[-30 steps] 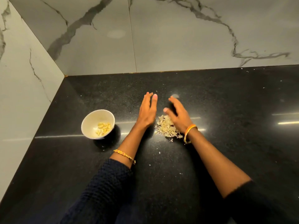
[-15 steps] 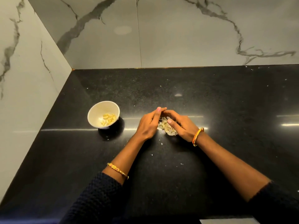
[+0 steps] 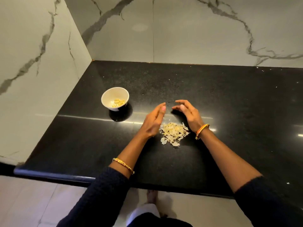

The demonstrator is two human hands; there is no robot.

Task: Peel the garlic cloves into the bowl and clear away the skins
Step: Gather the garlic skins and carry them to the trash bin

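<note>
Garlic skins (image 3: 173, 133): loose pale heap on the black counter (image 3: 229, 99), lying between the two wrists, just nearer the body than the fingertips.
Left fingers (image 3: 161, 108): extended and relaxed, close together, nothing held; tips raised beyond the heap.
Right fingers (image 3: 181, 104): lightly bent, spread, nothing held; tips pointing toward the left fingertips, a small gap between.
Left hand (image 3: 154, 122): edge-on beside the heap's left side, palm facing inward.
Right hand (image 3: 190, 114): over the heap's far right side, palm turned down and inward.
Wrists: gold bangle (image 3: 123, 164) on the left forearm, orange band (image 3: 202, 131) on the right wrist.
Sleeves: dark knit, pushed up both forearms.
Bowl (image 3: 108, 98): white, upright, left of the hands and apart from the heap.
Peeled cloves (image 3: 118, 102): small yellowish cluster inside the bowl.
Stray flecks: a few scattered on the counter around the heap.
Walls: marble-patterned, meeting at the far left corner.
</note>
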